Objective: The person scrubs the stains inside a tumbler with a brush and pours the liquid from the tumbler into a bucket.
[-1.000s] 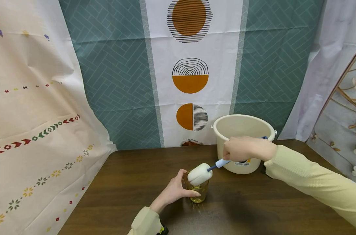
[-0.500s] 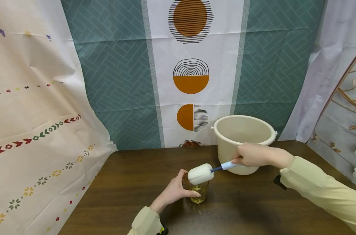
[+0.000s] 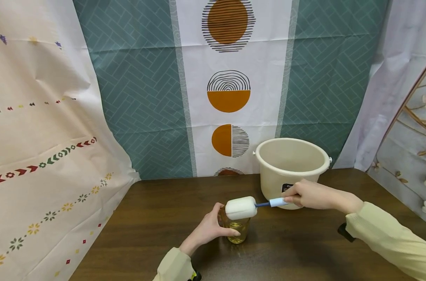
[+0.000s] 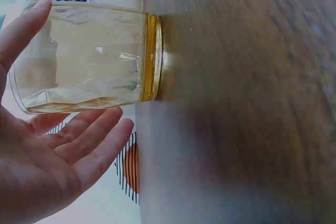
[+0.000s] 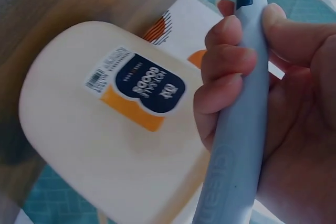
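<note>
An amber glass tumbler stands upright on the dark wooden table. My left hand holds it from the left, thumb in front and fingers behind; the left wrist view shows the clear faceted wall of the tumbler between thumb and fingers. In my right hand is a bottle brush with a white sponge head. That head lies almost level at the tumbler's mouth, covering its rim. Close up in the right wrist view, my fingers and thumb wrap the light blue brush handle.
A cream bucket stands at the back right, just behind the brush handle, with a label on its side. Patterned cloths hang behind and on both sides; the back cloth meets the table's far edge.
My right hand has moved right and down toward me, away from over the bucket's rim. The brush has swung flatter, its sponge head still at the tumbler's mouth. My left hand stays put.
</note>
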The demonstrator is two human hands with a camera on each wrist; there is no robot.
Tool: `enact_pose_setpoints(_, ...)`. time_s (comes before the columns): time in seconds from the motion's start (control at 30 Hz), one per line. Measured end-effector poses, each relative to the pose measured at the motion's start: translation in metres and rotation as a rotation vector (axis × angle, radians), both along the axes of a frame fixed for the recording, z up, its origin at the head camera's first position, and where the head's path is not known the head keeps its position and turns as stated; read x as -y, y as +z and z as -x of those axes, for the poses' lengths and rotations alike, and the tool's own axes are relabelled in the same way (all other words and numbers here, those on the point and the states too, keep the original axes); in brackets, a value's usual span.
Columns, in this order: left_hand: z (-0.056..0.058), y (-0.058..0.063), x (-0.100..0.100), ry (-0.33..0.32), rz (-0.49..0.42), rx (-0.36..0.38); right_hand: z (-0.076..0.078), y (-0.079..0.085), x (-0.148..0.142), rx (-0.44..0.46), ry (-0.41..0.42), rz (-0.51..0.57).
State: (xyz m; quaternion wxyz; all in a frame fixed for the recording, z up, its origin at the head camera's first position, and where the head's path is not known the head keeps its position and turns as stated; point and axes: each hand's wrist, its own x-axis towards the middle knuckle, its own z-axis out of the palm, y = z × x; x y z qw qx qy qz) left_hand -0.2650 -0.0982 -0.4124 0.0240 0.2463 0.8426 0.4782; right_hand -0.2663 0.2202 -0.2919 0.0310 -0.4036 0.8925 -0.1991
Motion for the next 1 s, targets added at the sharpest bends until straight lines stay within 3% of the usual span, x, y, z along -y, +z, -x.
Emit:
enact_pose_setpoints(0.3, -0.002, 0.002, 0.001, -0.012, -0.019, 0.014, -0.003, -0.013, -0.006, -0.034, -0.001, 0.064)
enact_pose_setpoints(0.4, -0.010, 0.013, -0.001, -0.018, -0.033, 0.025, -0.004, -0.015, -0.006, -0.062, 0.015, 0.087)
enact_pose_setpoints(0.57, -0.009, 0.010, 0.000, -0.014, -0.033, 0.021, -0.005, -0.017, -0.007, -0.089, 0.019, 0.107)
enact_pose_setpoints(0.63, -0.002, 0.001, 0.001, -0.009, -0.028, 0.018, -0.006, -0.019, -0.009, -0.083, 0.018, 0.125)
enact_pose_setpoints(1.0, -0.001, 0.001, 0.000, -0.017, -0.021, -0.002, -0.016, -0.027, -0.032, -0.046, -0.003, 0.277)
